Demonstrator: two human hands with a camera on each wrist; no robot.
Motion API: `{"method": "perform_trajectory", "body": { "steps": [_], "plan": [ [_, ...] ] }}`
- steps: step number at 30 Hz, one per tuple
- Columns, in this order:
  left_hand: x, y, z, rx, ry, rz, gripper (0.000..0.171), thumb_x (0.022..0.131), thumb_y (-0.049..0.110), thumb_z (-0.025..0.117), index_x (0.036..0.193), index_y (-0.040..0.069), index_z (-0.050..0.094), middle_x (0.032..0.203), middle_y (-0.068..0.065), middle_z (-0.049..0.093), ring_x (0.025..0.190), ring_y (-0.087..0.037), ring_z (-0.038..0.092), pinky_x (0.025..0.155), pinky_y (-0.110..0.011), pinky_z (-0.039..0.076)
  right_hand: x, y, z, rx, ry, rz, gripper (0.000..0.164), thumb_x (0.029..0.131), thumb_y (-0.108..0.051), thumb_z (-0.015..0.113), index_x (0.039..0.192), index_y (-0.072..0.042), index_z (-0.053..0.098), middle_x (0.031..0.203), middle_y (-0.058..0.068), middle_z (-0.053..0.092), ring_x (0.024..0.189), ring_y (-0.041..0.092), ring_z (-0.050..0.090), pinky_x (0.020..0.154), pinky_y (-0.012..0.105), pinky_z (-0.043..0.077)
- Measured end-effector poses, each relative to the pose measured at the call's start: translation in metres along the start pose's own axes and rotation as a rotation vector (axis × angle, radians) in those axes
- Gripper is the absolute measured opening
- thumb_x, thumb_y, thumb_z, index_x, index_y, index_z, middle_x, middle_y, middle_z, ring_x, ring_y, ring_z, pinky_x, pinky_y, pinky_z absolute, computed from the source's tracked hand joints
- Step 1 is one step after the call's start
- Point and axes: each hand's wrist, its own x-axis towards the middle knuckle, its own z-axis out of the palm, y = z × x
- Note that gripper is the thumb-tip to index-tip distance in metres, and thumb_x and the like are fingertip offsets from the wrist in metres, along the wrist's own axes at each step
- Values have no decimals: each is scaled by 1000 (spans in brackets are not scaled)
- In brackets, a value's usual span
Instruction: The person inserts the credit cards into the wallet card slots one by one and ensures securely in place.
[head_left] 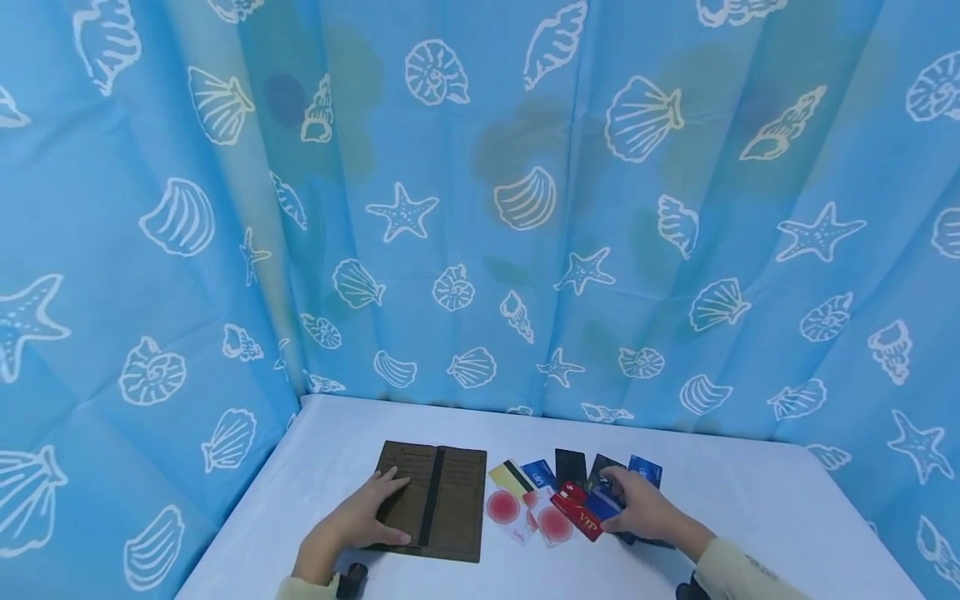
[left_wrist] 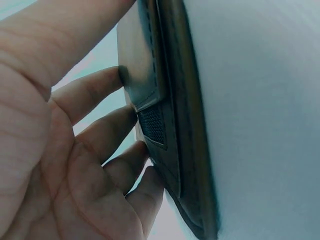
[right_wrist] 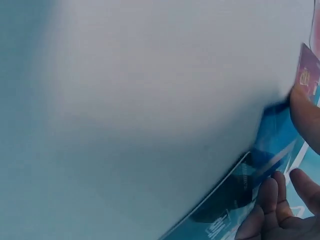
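Note:
A brown wallet (head_left: 459, 508) lies unfolded on the table, its card slots and a dark central strap showing. On its left half rests my left hand (head_left: 366, 510), fingers spread and fairly straight. The left wrist view has those fingertips touching the stitched edge of the wallet (left_wrist: 177, 100). Over a loose group of cards, my right hand (head_left: 645, 507) pinches a dark blue card (head_left: 602, 504) between thumb and fingers. In the right wrist view the blue card (right_wrist: 275, 132) overlaps a dark teal card (right_wrist: 220, 210). A red VIP card (head_left: 576, 510) lies beside the thumb.
Left of the right hand are a yellow card (head_left: 511, 479), a blue card (head_left: 539, 475) and white cards with pink circles (head_left: 553, 525). Behind it lie a black card (head_left: 570, 468) and another blue card (head_left: 647, 469). A shell-patterned curtain (head_left: 480, 250) encloses the white table (head_left: 750, 517).

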Motion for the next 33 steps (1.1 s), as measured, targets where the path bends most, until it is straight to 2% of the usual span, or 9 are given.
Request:
{"method": "perform_trajectory", "body": {
  "steps": [6,9,13,16,19,23,28,33],
  "plan": [
    [-2,1,-2,12,0,30,87,68,37,90,142,10,52,157,-22,35,145,-49,26,114,-67,29,3,-1,-2,9,-36,13,72,62,-25,94,121,-7,59,100,6,62,89,20,57,84,50,57],
    [-5,3,-3,10,-2,36,87,68,35,91,141,9,52,156,-22,36,145,-49,27,114,-67,29,5,-2,-3,24,-38,2,64,63,-25,94,115,-8,60,97,5,60,87,19,56,82,47,57],
    [-7,5,-3,5,-7,31,86,68,33,91,142,10,52,157,-21,35,146,-49,25,114,-67,29,9,-4,-5,105,-38,-3,49,69,-19,90,106,-7,60,87,4,57,81,18,54,74,36,55],
    [-7,5,-2,-4,-9,31,86,69,32,90,142,9,51,157,-22,35,146,-49,23,114,-67,28,11,-5,-5,170,-42,-11,43,73,-14,87,107,-5,62,79,4,55,75,17,52,66,28,48],
    [-7,4,-1,-8,-11,35,86,69,32,90,142,9,51,157,-22,34,146,-49,23,114,-68,28,12,-7,-5,205,-56,-21,32,79,-12,82,105,-4,66,76,5,54,72,17,51,64,27,46],
    [-8,4,-1,-7,-17,35,86,69,33,90,142,9,51,157,-22,34,146,-49,23,113,-68,28,13,-11,-6,237,-58,3,15,87,-17,75,95,-7,68,82,4,60,77,17,55,68,30,52],
    [-9,3,-3,-6,-7,54,86,70,32,90,142,8,51,157,-22,34,146,-49,23,113,-68,29,18,-16,-3,283,-22,50,20,91,-25,72,96,-7,65,91,4,65,83,18,59,75,34,58],
    [-8,-1,-1,-6,-11,58,88,70,35,90,144,9,49,157,-21,34,146,-49,23,113,-68,29,21,-25,0,298,12,43,30,92,-24,70,116,-6,64,94,6,64,84,19,58,72,33,58]
  ]
}}
